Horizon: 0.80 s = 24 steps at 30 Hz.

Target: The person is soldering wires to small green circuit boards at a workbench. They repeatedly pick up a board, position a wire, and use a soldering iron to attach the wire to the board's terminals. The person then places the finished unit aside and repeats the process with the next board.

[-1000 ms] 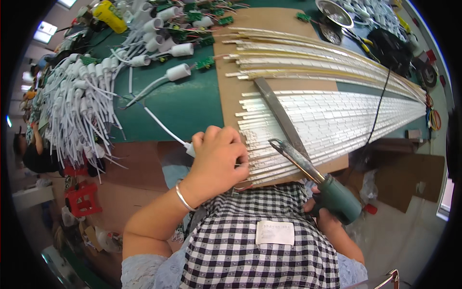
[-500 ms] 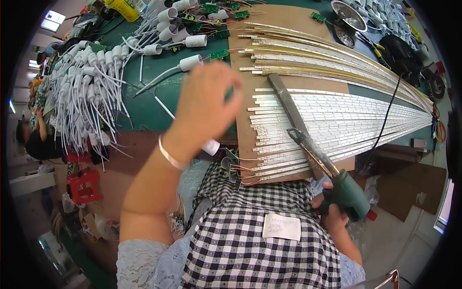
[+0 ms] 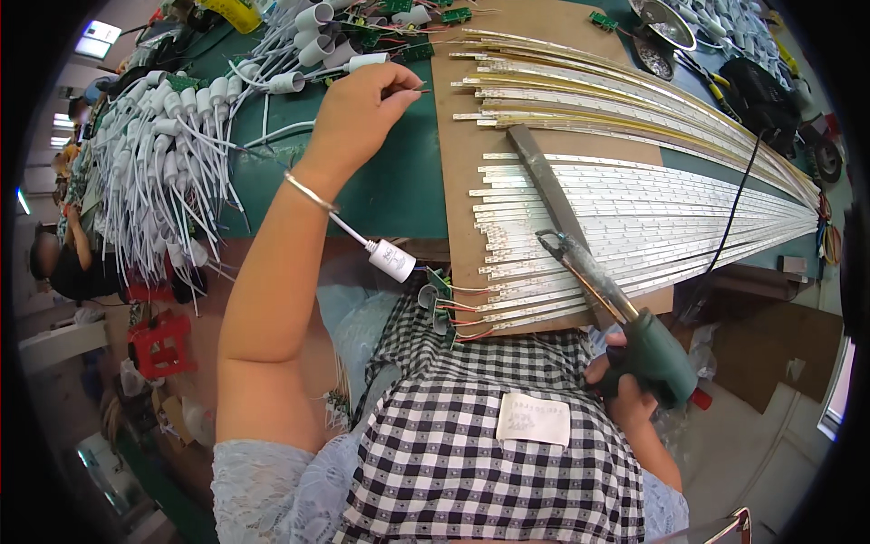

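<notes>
My left hand (image 3: 362,118) is over the far left edge of the brown board (image 3: 465,150), finger and thumb pinched on a thin red wire (image 3: 424,90); what the wire joins is hidden behind the hand. My right hand (image 3: 628,394) grips the green handle of a soldering gun (image 3: 664,361). The gun's metal tip points up and left over a fan of white LED strips (image 3: 580,213). Near the table's front edge hangs a white lamp cap (image 3: 391,260) on its cable, beside small green circuit boards (image 3: 440,283) whose wires run to the nearest strips.
A dark metal bar (image 3: 548,181) lies across the strips. Yellowish strips (image 3: 562,82) fan out beyond it. White caps with cables (image 3: 172,136) are heaped at left on the green mat (image 3: 281,195). A metal bowl (image 3: 669,24), pliers (image 3: 716,91) and a black cord (image 3: 734,208) are at right.
My left hand has moved away from me and slightly left, and its fingers now pinch a thin wire. The white cap at the table edge shows more fully. The soldering gun has barely shifted.
</notes>
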Motion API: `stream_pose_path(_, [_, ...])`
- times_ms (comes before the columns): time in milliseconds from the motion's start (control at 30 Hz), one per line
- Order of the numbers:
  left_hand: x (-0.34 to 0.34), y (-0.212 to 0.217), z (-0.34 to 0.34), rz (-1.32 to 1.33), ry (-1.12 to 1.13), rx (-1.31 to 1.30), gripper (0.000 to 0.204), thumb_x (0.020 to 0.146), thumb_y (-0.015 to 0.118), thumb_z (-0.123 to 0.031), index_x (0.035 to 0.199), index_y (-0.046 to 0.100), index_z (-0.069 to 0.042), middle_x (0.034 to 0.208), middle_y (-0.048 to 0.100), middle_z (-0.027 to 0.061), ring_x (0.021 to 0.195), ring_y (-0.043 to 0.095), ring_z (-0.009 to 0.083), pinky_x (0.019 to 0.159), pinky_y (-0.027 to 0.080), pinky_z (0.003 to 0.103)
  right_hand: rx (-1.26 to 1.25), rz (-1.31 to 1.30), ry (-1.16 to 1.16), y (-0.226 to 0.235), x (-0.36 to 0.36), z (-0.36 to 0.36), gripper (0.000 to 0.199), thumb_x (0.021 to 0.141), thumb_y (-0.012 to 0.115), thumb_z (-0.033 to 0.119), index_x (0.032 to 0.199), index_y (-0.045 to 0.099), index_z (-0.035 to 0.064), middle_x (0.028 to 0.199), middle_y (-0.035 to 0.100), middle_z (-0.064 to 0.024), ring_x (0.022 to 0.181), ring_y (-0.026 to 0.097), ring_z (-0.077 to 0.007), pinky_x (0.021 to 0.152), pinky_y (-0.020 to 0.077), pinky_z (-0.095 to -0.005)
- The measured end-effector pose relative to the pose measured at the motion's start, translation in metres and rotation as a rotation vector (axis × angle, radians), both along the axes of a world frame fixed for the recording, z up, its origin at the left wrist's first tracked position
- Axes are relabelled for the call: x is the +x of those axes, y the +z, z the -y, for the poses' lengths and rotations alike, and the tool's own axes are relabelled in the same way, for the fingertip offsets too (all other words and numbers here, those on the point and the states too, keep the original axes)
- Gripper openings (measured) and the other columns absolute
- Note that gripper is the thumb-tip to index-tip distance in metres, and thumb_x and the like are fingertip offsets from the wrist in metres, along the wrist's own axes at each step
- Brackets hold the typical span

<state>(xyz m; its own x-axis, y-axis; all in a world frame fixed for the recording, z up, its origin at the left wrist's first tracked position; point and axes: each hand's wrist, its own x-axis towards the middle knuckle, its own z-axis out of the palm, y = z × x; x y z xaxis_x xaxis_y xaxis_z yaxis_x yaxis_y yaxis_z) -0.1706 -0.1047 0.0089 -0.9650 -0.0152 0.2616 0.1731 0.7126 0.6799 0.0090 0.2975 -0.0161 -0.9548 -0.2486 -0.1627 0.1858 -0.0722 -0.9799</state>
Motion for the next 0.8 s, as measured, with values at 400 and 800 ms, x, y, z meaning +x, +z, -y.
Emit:
stream_pose_path(400, [0.114, 0.009, -0.041, 0.08, -0.258, -0.247, 0.01, 0.079, 0.069, -0.004, 0.088, 0.066, -0.003, 0.082, 0.063, 0.0106, 0.077, 0.062, 0.0282, 0.068, 0.05, 0.036, 0.02, 0.076, 0.137, 0.006, -0.002, -0.004, 0.059, 0.091, 0.063, 0.041, 0.129, 0.05, -0.002, 0.079, 0.065, -0.0099, 0.072, 0.062, -0.0172, 0.07, 0.0503, -0.03])
stream_pose_path(800, [0.155, 0.007, -0.09, -0.234, -0.294, -0.226, 0.029, 0.061, 0.074, -0.001, 0.088, 0.067, -0.008, 0.083, 0.06, 0.0033, 0.078, 0.057, 0.0261, 0.068, 0.044, 0.039, 0.115, -0.144, 0.313, 0.011, -0.004, -0.02, 0.033, 0.089, 0.06, 0.009, 0.116, 0.055, -0.0083, 0.087, 0.067, -0.0129, 0.074, 0.066, -0.0193, 0.067, 0.0538, -0.0285])
